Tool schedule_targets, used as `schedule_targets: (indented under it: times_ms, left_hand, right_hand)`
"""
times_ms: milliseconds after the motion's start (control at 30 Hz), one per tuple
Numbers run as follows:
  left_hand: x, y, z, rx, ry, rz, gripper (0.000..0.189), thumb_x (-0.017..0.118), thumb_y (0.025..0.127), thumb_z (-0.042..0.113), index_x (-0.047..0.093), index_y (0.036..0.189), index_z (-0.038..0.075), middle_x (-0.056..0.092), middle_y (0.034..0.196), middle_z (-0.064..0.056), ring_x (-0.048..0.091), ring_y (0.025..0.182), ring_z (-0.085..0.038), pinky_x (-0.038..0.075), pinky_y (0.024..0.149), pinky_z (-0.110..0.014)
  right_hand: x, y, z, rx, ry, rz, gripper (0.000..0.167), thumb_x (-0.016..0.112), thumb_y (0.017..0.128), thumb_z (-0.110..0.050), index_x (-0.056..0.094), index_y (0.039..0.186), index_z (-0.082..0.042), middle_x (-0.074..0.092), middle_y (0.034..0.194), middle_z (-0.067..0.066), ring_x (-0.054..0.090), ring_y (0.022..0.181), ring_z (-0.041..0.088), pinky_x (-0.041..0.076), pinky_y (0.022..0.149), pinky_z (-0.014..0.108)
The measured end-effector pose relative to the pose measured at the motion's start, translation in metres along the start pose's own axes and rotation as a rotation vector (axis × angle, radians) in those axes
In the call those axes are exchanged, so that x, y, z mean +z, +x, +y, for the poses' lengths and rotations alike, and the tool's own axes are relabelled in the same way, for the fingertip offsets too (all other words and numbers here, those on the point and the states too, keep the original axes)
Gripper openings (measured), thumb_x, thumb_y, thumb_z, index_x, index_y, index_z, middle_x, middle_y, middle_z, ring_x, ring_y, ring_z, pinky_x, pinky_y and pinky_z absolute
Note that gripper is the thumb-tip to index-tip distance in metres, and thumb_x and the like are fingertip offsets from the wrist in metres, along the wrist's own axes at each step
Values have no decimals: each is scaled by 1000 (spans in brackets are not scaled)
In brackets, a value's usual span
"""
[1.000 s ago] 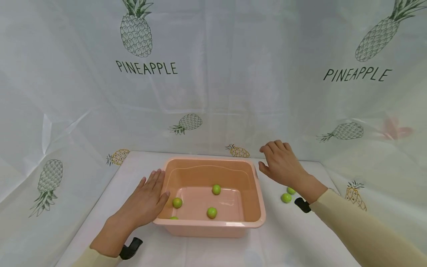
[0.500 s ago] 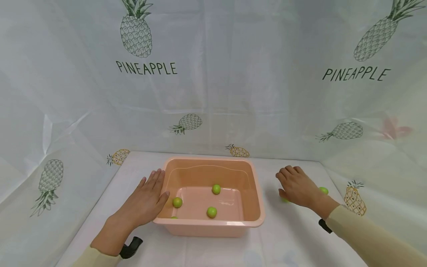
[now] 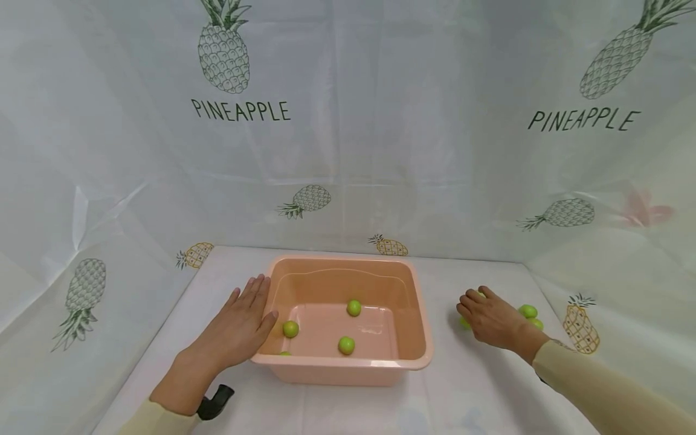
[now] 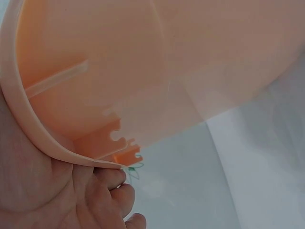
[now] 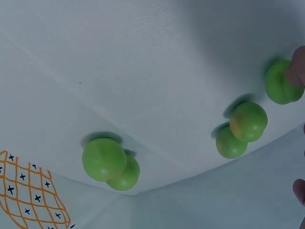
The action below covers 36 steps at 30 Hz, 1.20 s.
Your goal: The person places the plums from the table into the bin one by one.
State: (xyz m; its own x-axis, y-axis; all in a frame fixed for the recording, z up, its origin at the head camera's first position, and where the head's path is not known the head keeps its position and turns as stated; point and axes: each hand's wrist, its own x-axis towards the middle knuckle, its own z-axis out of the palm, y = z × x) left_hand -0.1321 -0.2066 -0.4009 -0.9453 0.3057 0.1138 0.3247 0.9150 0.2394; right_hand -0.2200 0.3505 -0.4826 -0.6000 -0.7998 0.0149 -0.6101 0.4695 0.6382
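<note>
A peach-coloured plastic basin (image 3: 348, 364) stands mid-table, with several small round green fruits inside, such as one near its middle (image 3: 346, 345). My left hand (image 3: 239, 326) lies with straight fingers along the basin's left rim; in the left wrist view its palm (image 4: 66, 195) meets the rim. Right of the basin, my right hand (image 3: 495, 320) reaches down over a group of green fruits, partly covering them. In the right wrist view the thumb (image 5: 298, 67) overlaps one green fruit (image 5: 278, 83), and the other fingertips (image 5: 299, 191) are apart from the thumb.
Two more green fruits (image 3: 527, 311) lie beside the right wrist. A white cloth (image 3: 348, 411) covers the table, and a pineapple-print sheet (image 3: 370, 133) rises behind it and at both sides. A black strap (image 3: 215, 403) is on the left wrist.
My right hand has moved from above the basin's right side to the right and down, onto the fruits on the table. The left hand and basin look unchanged.
</note>
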Motion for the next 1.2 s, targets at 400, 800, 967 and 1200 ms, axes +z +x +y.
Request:
schedule_targets:
  times_ms: [400,800,967,1200]
  left_hand:
    - [-1,1,0,-1,1,-11,70,47,112,34,24,162,-11,24,171,-29,22,159,-49,21,126,-69]
    - [0,2,0,-7,1,-15,71,47,112,34,24,162,-11,24,171,-29,22,159,-48,21,126,-68]
    - [1,2,0,3,7,-9,71,47,112,34,25,162,-11,25,170,-30,24,158,-49,22,125,-68]
    - [1,1,1,0,13,0,71,49,111,33,26,161,-12,27,169,-30,25,158,-49,24,125,-68]
  right_hand:
    - [10,3,-6,-28,-28,21,38,84,87,-31,55,94,-8,53,92,6,47,92,27,45,86,44]
    - [14,7,-6,-19,-73,-27,38,89,84,-18,56,99,-5,58,98,10,49,97,30,44,87,46]
    - [17,10,-5,13,-64,9,36,82,88,-20,51,97,-4,53,95,10,48,95,30,46,89,46]
    - [25,16,-7,48,-26,147,31,32,101,-27,50,105,-2,53,98,13,50,97,33,49,92,49]
